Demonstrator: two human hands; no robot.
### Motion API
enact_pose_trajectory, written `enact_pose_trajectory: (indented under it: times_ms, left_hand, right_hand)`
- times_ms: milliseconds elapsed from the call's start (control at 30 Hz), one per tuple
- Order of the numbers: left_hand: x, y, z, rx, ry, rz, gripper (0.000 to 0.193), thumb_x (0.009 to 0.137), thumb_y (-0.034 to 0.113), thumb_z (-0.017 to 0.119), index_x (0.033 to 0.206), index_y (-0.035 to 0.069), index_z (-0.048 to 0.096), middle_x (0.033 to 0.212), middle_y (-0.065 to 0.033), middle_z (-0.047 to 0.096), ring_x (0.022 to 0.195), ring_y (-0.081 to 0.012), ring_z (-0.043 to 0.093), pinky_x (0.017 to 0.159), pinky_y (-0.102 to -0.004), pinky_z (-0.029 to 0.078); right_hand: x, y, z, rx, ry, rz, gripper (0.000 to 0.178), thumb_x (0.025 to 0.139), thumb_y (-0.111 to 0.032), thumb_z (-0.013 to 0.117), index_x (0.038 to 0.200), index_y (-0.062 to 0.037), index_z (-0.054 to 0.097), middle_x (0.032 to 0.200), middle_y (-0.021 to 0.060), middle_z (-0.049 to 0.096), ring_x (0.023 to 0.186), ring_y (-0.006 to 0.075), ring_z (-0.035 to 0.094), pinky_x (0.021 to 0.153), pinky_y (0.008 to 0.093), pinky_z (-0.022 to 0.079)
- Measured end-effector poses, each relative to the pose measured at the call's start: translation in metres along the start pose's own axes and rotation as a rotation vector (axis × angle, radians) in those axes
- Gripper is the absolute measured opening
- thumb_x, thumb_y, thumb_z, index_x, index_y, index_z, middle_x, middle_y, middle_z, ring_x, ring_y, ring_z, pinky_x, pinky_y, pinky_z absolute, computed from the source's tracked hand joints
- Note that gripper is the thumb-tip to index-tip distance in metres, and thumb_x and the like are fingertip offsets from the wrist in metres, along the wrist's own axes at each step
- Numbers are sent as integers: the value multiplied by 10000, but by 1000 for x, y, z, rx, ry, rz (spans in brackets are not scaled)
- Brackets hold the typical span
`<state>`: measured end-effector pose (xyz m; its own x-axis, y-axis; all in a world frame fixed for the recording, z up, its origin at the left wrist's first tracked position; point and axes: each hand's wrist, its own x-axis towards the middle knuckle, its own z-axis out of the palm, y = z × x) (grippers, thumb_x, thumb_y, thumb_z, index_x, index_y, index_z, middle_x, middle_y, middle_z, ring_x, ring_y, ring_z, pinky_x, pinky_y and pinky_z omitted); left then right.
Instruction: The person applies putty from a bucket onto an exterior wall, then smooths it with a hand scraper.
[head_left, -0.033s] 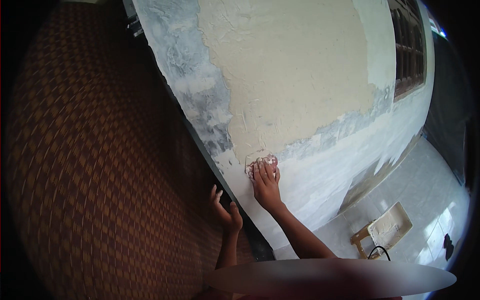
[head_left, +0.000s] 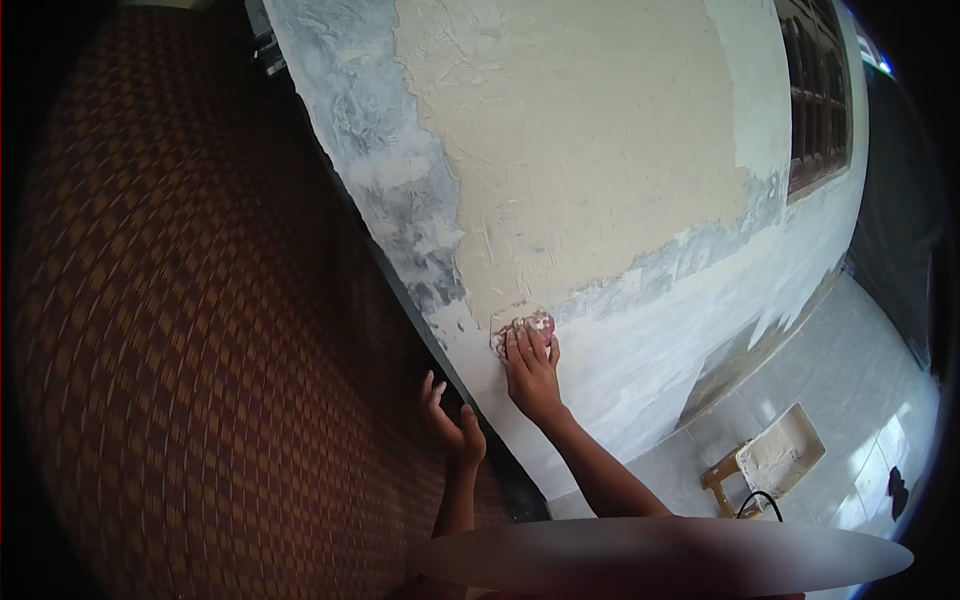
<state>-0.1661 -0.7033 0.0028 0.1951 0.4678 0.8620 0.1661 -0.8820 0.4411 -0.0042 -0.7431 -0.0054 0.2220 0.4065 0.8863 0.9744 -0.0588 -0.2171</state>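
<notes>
My right hand [head_left: 533,378] presses a reddish, putty-smeared piece [head_left: 542,322] against the wall [head_left: 610,385]. Its fingers lie over that piece, and I cannot make out whether it is a pad, a cloth or a scraper. Under it the lower corner of a beige coated patch [head_left: 590,150] meets white and grey plaster. Off the wall's left edge, my left hand [head_left: 455,425] hangs with fingers apart and nothing in it. Pale smears mark its fingertips.
A shallow tray [head_left: 790,450] with pale paste inside rests on a small tan stool [head_left: 718,478] at the lower right, beside a thin black loop [head_left: 762,497]. Grey tiles [head_left: 845,400] cover the floor there. A brown barred window [head_left: 820,100] sits upper right; a brown woven surface [head_left: 180,330] fills the left.
</notes>
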Motion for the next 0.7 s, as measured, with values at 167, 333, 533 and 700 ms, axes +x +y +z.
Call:
enact_pose_trajectory:
  times_ms: [167, 333, 533, 700]
  left_hand:
    - [-2, -3, 1, -5, 4, 8, 599, 1007, 369, 480, 1360, -103, 368, 1480, -287, 386, 1308, -411, 444, 1107, -500, 336]
    - [-4, -4, -2, 2, 20, 11, 559, 1015, 385, 469, 1273, -109, 422, 1451, -321, 403, 1314, -435, 441, 1102, -512, 344]
    - [-6, -2, -1, -17, 14, -34, 555, 1017, 388, 468, 1283, -97, 419, 1461, -320, 391, 1329, -437, 429, 1113, -515, 334]
    - [-6, -4, -3, -10, 1, -42, 563, 1015, 384, 466, 1305, -93, 395, 1479, -320, 369, 1329, -434, 428, 1113, -511, 337]
  right_hand:
    - [-25, 4, 5, 5, -27, -28, 476, 904, -80, 592, 1360, 29, 513, 1392, 214, 534, 1366, 351, 453, 1121, 592, 234]
    - [-38, -9, -18, 144, 58, 43, 487, 869, -44, 604, 1344, 26, 524, 1389, 210, 543, 1352, 361, 473, 1124, 632, 220]
    - [-1, -1, -8, 98, 19, 37, 488, 885, -51, 569, 1362, 22, 495, 1371, 203, 559, 1336, 358, 488, 1120, 637, 224]
    - [-33, 5, -6, 57, -21, -26, 483, 889, -41, 581, 1357, 43, 496, 1382, 241, 535, 1341, 380, 472, 1111, 612, 235]
